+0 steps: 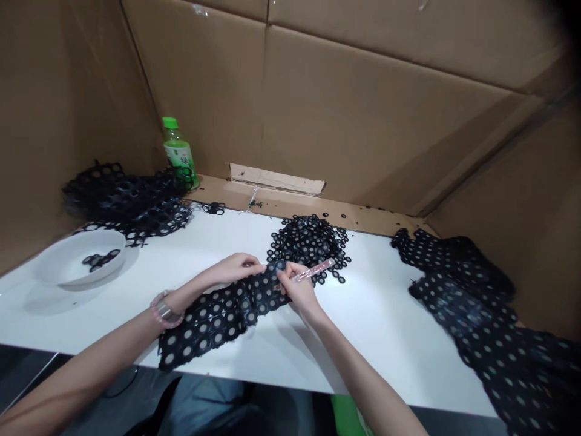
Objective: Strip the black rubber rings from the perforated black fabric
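A strip of black lace (218, 318) with round holes lies across the white table (372, 333) in front of me. My left hand (236, 269) rests at the strip's upper edge, fingertips pinching the lace. My right hand (295, 287) sits close by on the same strip, gripping a slim pink-patterned tool (315, 270) whose tip is hidden by my fingers. Just beyond both hands lies a heap of small black lace rings (308, 245). A pink beaded bracelet and a silver band (164, 310) circle my left wrist.
A white bowl (79, 257) holds a few black lace pieces at the left. Black lace piles lie at the back left (127, 200) and right (472, 309), the latter hanging over the table edge. A green-capped bottle (179, 151) stands against the cardboard walls (363, 109).
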Motion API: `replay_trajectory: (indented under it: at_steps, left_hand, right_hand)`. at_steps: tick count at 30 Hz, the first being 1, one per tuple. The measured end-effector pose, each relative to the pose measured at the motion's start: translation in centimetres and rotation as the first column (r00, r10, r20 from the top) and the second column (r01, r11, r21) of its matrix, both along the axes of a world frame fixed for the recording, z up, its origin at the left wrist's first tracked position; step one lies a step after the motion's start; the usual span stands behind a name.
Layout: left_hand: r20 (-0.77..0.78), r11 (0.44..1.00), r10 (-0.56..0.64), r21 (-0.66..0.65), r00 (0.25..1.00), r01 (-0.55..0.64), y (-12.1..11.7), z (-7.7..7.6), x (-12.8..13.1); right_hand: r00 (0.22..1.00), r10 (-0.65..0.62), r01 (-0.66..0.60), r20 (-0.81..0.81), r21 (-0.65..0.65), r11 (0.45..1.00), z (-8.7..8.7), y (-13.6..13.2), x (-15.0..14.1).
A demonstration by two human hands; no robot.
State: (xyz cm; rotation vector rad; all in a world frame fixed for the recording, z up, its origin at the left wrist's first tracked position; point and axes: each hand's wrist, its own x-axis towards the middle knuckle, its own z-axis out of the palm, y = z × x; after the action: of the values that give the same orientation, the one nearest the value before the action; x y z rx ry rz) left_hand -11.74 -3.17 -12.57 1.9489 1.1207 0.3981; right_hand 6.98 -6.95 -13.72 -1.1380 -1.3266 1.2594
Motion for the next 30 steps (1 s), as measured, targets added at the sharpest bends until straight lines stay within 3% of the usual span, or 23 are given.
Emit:
replay_trajectory:
  at_steps: [3,6,9,14,22,30]
  left_hand:
    - [-0.019,0.997,0.061,0.039,0.998,-0.06,0.4,-0.5,0.4]
    - [0.012,1.0,0.016,0.015,1.0,-0.016,0.5,-0.9,0.2]
    - [0.026,0.999,-0.035,-0.039,0.999,0.036,0.3,-0.9,-0.6]
    - [-0.053,1.0,0.011,0.01,0.999,-0.01,-0.3,-0.7,-1.4]
    - [-0.083,0.999,0.029,0.034,0.996,-0.026,-0.4,-0.3,-1.4]
    - [0.04,0.999,0.02,-0.038,0.999,-0.019,-0.2,-1.5,-1.6]
  right_hand:
    - [0.994,-0.111,0.111,-0.008,0.041,0.993,0.8,1.7,-1.3]
    - [0.987,-0.161,0.161,-0.003,0.074,0.984,0.4,2.9,-3.0]
    - [0.99,-0.137,0.134,0.024,0.088,0.987,-0.7,3.2,-4.0]
    - [0.988,-0.124,0.114,0.096,0.104,0.988,-1.7,2.7,-4.0]
    - [0.973,-0.081,0.051,0.214,0.14,0.989,-1.9,2.8,-3.8]
    - [0.954,-0.039,-0.016,0.297,0.179,0.984,-1.8,2.5,-4.0]
